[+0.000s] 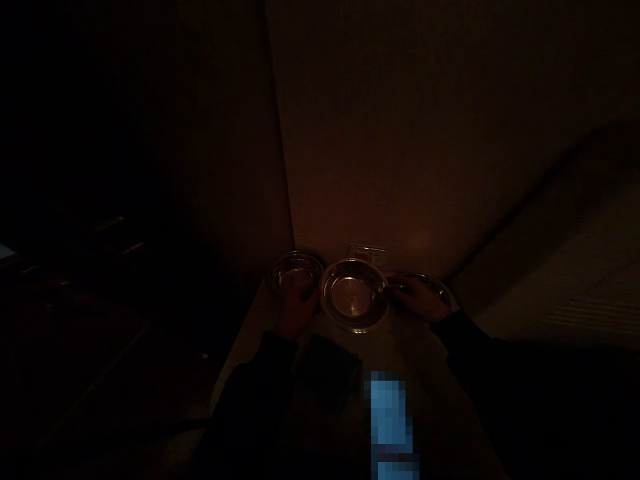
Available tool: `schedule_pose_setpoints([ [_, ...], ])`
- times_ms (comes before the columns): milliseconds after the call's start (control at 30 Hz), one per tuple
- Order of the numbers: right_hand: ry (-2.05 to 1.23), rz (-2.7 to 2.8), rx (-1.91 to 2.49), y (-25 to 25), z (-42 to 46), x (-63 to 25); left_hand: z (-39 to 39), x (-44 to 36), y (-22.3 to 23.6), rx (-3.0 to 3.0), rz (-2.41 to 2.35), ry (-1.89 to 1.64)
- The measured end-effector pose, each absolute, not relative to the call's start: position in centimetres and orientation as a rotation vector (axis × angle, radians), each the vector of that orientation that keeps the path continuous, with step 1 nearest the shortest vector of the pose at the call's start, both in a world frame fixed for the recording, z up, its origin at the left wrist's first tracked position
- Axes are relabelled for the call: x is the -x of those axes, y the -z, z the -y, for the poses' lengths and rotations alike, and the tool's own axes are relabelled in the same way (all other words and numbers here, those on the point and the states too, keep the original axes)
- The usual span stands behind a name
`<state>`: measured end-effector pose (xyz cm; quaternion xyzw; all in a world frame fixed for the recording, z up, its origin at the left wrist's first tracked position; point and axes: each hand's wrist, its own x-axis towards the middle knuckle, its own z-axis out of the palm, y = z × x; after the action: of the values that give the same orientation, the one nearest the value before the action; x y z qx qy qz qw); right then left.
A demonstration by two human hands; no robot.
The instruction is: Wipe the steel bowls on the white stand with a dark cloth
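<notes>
Nearest me, a blurred blue patch (pixel 390 413) is glowing low in view, and I am working in very dim light. A dark flat thing (pixel 327 373) is lying on the table (pixel 245 348) just ahead of it; I am not managing to tell what it is.

Beyond that I am reaching both arms forward, my left hand (pixel 297 313) and right hand (pixel 417 300) flanking the middle bowl (pixel 354 297), which is sitting between them. My fingers are bending in toward its rim on either side, but the gloom is hiding the fingertips, so I cannot tell whether I am pinching the rim or merely touching it. I judge that I am steadying this bowl. Doing it well is calling for matching pressure at opposite points of the rim, wrists level, and little squeeze, since smooth, shiny rims like this are probably slipping easily. My knuckles are also wanting care: the left bowl (pixel 296 269) is standing just beyond my left hand and the right bowl (pixel 439 285) is showing partly behind my right, so either could be getting knocked.

Counting outward, I am making it one blue patch, one dark flat thing, two hands and three round bowls. Farther back, one small plate (pixel 369 253) is showing behind the middle bowl, against the wall (pixel 360 147).
</notes>
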<state>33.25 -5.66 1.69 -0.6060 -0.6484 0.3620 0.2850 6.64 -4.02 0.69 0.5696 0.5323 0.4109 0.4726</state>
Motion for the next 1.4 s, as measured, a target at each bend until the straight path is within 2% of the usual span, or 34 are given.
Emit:
schedule_pose_setpoints([
  [400, -1.127, 1.475, 1.877, 3.4, 8.5, -35.8, 4.1, -10.5, 3.8, -1.345, -1.262, -0.924],
  [633, -1.202, 1.424, 1.797, 5.6, 9.5, -35.1, 4.8, -9.2, 4.6, -1.495, -1.300, -0.796],
  [900, -1.227, 1.377, 1.821, 5.7, 10.3, -34.4, 8.7, -5.4, 4.4, -1.789, -1.782, -0.297],
  [1033, -1.179, 1.473, 1.788, 6.0, 10.9, -34.7, 10.3, -4.9, 4.9, -1.769, -1.825, -0.111],
  [1233, -0.847, 1.563, 1.834, 3.3, 11.7, -35.7, 10.5, -4.9, 5.9, -1.625, -1.660, -0.223],
  [1400, -0.771, 1.565, 1.694, 0.2, 12.1, -34.9, 10.9, -4.6, 4.3, -1.585, -1.478, -0.425],
])
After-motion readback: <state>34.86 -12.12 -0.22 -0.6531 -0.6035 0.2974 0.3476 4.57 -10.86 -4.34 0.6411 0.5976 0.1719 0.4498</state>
